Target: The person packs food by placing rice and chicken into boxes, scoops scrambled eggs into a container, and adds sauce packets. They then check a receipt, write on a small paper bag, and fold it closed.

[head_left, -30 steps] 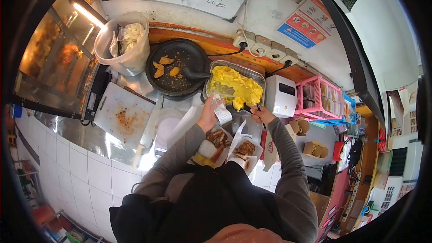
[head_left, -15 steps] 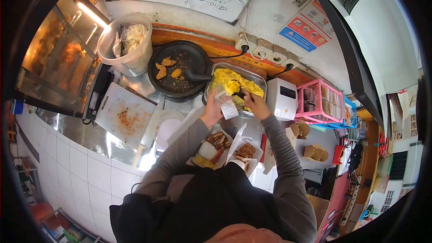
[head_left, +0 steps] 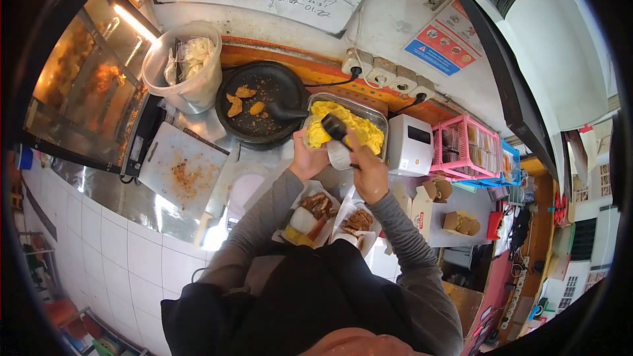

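My right hand (head_left: 368,175) is closed round the handle of a black spoon (head_left: 334,127), its bowl over the yellow food (head_left: 359,128) in a clear rectangular tub (head_left: 384,118). At the tub's near left corner, my left hand (head_left: 308,158) holds a small clear container (head_left: 318,136) with yellow food in it. A white label (head_left: 339,156) shows between the hands. Below them sit two open food boxes, one with sliced meat and rice (head_left: 304,219), the other with browned meat (head_left: 358,222).
Left of the tub are a black stone mortar (head_left: 254,128) with its pestle and a cutting board (head_left: 175,171) with crumbs. A white device (head_left: 412,145), a pink basket (head_left: 467,148) and small brown boxes (head_left: 460,224) stand to the right.
My right hand has drawn back toward me and left, and the spoon now shows plainly above the food. My left hand has shifted slightly left, and yellow food now shows in its container.
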Demonstrator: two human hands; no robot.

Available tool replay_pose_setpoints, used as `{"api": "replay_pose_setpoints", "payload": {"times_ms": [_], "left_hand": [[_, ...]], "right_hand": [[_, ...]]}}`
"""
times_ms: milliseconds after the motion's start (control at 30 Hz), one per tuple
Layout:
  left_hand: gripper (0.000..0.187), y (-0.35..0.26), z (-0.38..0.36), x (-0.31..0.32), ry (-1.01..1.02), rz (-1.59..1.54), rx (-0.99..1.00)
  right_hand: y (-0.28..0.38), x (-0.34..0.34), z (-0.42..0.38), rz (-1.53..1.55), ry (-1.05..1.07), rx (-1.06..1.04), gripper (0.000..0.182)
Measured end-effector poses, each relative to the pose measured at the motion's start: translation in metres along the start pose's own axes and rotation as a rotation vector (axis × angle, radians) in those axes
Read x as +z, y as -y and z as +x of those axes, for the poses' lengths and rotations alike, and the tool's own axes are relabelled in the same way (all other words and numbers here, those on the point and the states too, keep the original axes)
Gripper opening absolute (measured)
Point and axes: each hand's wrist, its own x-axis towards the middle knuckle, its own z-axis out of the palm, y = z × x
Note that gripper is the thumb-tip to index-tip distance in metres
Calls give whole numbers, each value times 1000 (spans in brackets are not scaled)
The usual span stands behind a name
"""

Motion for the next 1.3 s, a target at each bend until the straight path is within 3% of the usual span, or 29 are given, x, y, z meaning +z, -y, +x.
{"api": "replay_pose_setpoints", "payload": {"times_ms": [100, 200, 300, 400, 500, 633, 733, 867, 900, 1033, 1100, 1133, 1300], "left_hand": [[70, 0, 0, -8, 32, 67, 28], [72, -3, -4, 4, 25, 10, 53], [71, -5, -6, -10, 122, -35, 37], [72, -13, -19, 4, 92, -9, 77], [74, -20, -36, 0, 126, -27, 87], [73, -27, -61, 8, -2, -75, 106], [74, -33, -78, 5, 105, -85, 65], [76, -34, -90, 12, 9, -33, 57], [76, -33, -90, 16, 64, 2, 63], [74, -8, -89, 30, 73, 61, 47], [73, 14, -91, 40, 32, 65, 14], [73, 28, -93, 49, 62, 65, 6], [69, 127, -113, 65, 144, 126, -109]], "right_hand": [[16, 0, -4, -186, 169, 40, 67], [14, -9, -1, 54, 96, 80, 59], [8, -10, 13, 175, -205, -55, 57], [-18, -14, 31, 197, -231, -16, 51], [-64, 13, 42, 22, -43, 61, 56], [-130, 76, 31, -383, 337, 97, 67], [-137, 89, 21, -490, 352, 44, 70], [-118, 74, 20, -342, 168, 124, 40], [-96, 58, 20, -237, 98, 149, 25], [-36, 8, -12, 512, 34, 274, 30], [16, -21, -49, 581, 38, 315, 27], [60, -53, -58, 374, 158, 454, 26], [35, -71, -172, 446, -204, 356, 33]]}}
